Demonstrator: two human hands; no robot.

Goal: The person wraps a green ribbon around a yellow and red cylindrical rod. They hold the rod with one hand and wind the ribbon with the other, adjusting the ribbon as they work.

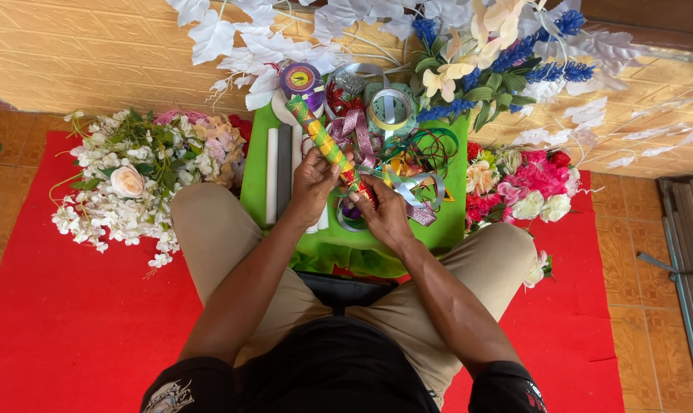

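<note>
A long stick wrapped in green, yellow and red ribbon slants over a low green table. My left hand grips its middle. Holding the red lower end is my right hand, beside loose silver and purple ribbon. Ribbon rolls and curled ribbons lie just beyond the stick. Two white rods and a grey one rest on the table left of my left hand.
White and cream artificial flowers lie on the red mat at left. Pink, red and white flowers lie at right. White leaves and blue and cream blooms lean on the tan wall behind.
</note>
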